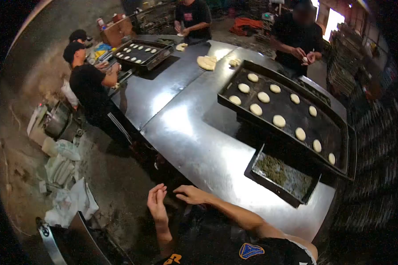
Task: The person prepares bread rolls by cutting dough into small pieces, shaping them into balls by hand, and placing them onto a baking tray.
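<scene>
Filling most of the view, a long, glossy metal table (185,128) is seen in a dim workshop with a stained concrete floor (110,176) and stacked racks (367,132) along the right. A large black tray (325,128) bearing rows of pale dough rounds (263,97) is set on the table's right side, and a smaller tray (273,190) of greenish filling is placed just beside its near edge. A second tray (161,55) of rounds and a heap of dough (206,62) are seen at the far end, where other people are gathered. The left hand (157,205) and right hand (190,193) are held close together just off the table's near edge, fingers loosely open and nothing gripped. A blue shield badge (251,251) and orange lettering (172,259) are shown on the dark shirt; neither can be read.
</scene>
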`<state>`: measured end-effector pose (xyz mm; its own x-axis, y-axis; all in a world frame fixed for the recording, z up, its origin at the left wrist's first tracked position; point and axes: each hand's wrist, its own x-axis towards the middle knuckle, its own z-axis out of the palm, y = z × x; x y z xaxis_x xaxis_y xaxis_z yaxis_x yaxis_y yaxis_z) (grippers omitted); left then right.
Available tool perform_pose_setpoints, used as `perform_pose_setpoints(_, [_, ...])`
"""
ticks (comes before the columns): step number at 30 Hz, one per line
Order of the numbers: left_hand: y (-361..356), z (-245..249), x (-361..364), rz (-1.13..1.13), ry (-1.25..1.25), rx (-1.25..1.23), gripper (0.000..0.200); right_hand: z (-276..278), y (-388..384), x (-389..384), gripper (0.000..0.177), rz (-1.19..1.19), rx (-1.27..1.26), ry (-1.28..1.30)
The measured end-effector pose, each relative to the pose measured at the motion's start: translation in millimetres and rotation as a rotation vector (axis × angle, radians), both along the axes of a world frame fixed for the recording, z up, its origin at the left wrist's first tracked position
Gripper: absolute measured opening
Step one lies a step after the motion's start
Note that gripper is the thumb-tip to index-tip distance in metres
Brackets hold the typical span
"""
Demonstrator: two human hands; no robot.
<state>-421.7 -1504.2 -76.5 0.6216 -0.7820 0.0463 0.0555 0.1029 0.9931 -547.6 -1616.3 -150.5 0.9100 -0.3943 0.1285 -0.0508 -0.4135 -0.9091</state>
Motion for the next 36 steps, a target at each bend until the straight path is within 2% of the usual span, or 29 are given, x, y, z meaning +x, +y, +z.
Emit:
perform_pose_setpoints(2, [2.1,-3.9,8.0,0.092,0.042,0.053,0.025,-8.6,-13.5,-15.0,0.032,-0.078,-0.02,-0.006])
perform_pose_setpoints(4, [-5.7,-17.9,20.6,0.092,0.042,0.077,0.024,-13.8,-29.1,-30.3,0.03,-0.322,-0.027,-0.045])
perform_pose_setpoints(5, [-14.4,-22.4,26.1,0.085,0.034,0.11,0.023,-15.2,-37.2,-38.1,0.03,-0.329,-0.031,-0.041])
perform_pose_setpoints(7, [-46.5,-25.9,31.4,0.047,0.056,0.12,0.023,-18.0,-57.2,-53.4,0.028,-0.606,-0.132,-0.044])
perform_pose_setpoints(8, [-68.8,-29.7,34.4,-0.005,0.051,0.159,0.023,-19.8,-66.5,-61.2,0.028,-0.624,-0.141,-0.041])
perform_pose_setpoints(11, [-146.5,-38.6,45.9,-0.182,0.08,0.175,0.022,-20.0,-88.3,-68.9,0.026,-1.005,-0.131,0.026])
perform_pose_setpoints(13, [-203.9,-38.0,55.3,-0.323,-0.058,0.226,0.024,-26.2,-108.2,-71.6,0.028,-1.081,-0.263,0.151])
perform_pose_setpoints(20, [-399.7,-31.3,85.4,-0.55,-0.162,0.066,0.03,-21.9,-154.5,-33.5,0.038,-1.149,-0.4,0.31])
perform_pose_setpoints(23, [-482.6,-35.4,102.2,-0.642,-0.139,0.076,0.029,-14.7,-154.9,-16.5,0.044,-1.173,-0.433,0.414])
perform_pose_setpoints(27, [-613.7,-63.5,122.8,-0.739,-0.344,0.03,0.029,-9.6,-156.8,-1.7,0.043,-1.229,-0.436,0.527])
perform_pose_setpoints(31, [-730.1,-76.4,118.1,-0.713,-0.274,0.069,0.036,2.6,-166.5,3.6,0.045,-1.246,-0.387,0.594])
perform_pose_setpoints(33, [-795.6,-111.1,113.4,-0.601,-0.389,0.106,0.045,16.7,-172.1,3.5,0.047,-1.21,-0.372,0.696])
perform_pose_setpoints(34, [-822.2,-116.2,113.9,-0.616,-0.469,0.167,0.051,10.1,-173.9,12.7,0.036,-1.285,-0.581,0.678])
perform_pose_setpoints(36, [-866.5,-119.2,108.5,-0.563,-0.711,0.322,0.06,6.3,-176.0,13.8,0.038,-1.271,-0.519,0.687])
